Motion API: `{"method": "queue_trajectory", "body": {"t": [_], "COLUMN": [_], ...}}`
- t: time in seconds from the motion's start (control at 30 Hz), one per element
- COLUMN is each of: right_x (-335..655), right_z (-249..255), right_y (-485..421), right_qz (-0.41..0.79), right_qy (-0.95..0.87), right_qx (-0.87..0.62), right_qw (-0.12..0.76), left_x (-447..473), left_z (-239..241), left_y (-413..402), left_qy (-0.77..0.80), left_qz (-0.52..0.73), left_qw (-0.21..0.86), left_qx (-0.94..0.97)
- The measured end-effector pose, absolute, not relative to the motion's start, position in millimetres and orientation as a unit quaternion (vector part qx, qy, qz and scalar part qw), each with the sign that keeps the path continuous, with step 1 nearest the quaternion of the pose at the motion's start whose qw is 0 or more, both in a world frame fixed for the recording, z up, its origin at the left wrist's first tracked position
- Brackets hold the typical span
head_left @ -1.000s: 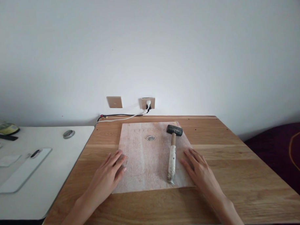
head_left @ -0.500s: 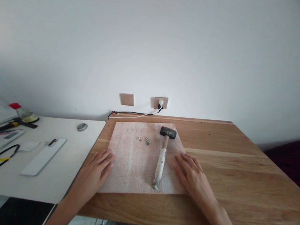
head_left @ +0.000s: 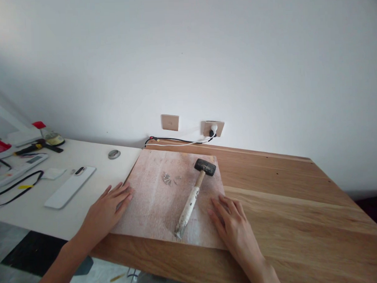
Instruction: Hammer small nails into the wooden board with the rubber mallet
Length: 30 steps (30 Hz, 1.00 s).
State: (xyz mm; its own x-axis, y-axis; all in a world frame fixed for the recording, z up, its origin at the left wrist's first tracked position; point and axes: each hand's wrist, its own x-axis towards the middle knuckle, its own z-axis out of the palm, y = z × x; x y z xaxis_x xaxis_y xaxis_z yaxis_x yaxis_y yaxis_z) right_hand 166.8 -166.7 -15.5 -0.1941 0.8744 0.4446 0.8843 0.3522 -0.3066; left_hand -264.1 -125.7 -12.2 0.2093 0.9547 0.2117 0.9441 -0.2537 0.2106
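Observation:
A pale wooden board (head_left: 153, 208) lies on the wooden table (head_left: 286, 204), near its left edge. My left hand (head_left: 106, 208) rests flat on the board's left edge, fingers apart. My right hand (head_left: 230, 222) lies flat on its right edge, fingers spread. On the board lies a hammer (head_left: 193, 195) with a black head and a worn white handle, between my hands. A small cluster of nails (head_left: 168, 178) sits on the board left of the hammer head. Neither hand holds anything.
A white table (head_left: 48, 212) adjoins on the left, carrying a white phone (head_left: 70, 186), a small round metal object (head_left: 114, 154), cables and tools. Wall sockets (head_left: 212, 127) with a plugged cable sit behind the wooden table. The wooden table stretches bare to the right.
The board with hammer and nails has slid left toward the table's left edge with both hands on it. The nails have shifted and scattered a little. The view has swung left.

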Motion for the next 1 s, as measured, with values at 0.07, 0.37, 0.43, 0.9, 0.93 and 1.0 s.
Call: {"method": "queue_trajectory", "body": {"t": [0.07,0.37,0.43,0.9,0.93,1.0], "right_x": [165.4,162.7,162.4,161.7,161.7,162.0], "right_z": [-17.6,-22.1,-21.3,-17.2,-15.9,-12.9], "right_y": [-167.6,-169.1,-169.6,-168.8,-168.7,-168.5], "right_qz": [-0.010,-0.052,-0.060,-0.070,-0.075,-0.082], "right_qy": [-0.773,-0.776,-0.778,-0.780,-0.780,-0.779], "right_qx": [-0.571,-0.579,-0.578,-0.579,-0.579,-0.583], "right_qw": [0.278,0.245,0.239,0.227,0.224,0.217], "left_x": [-266.0,-267.0,-267.7,-267.8,-266.9,-265.3], "left_z": [-12.4,-11.4,-13.3,-9.8,-9.2,-7.7], "left_y": [-124.9,-124.0,-123.6,-116.4,-116.8,-117.9], "left_qy": [0.614,0.619,0.620,0.628,0.627,0.623], "left_qz": [0.144,0.131,0.135,0.154,0.160,0.173], "left_qw": [0.018,0.029,0.031,0.060,0.064,0.076], "left_qx": [0.776,0.774,0.773,0.760,0.760,0.759]}}
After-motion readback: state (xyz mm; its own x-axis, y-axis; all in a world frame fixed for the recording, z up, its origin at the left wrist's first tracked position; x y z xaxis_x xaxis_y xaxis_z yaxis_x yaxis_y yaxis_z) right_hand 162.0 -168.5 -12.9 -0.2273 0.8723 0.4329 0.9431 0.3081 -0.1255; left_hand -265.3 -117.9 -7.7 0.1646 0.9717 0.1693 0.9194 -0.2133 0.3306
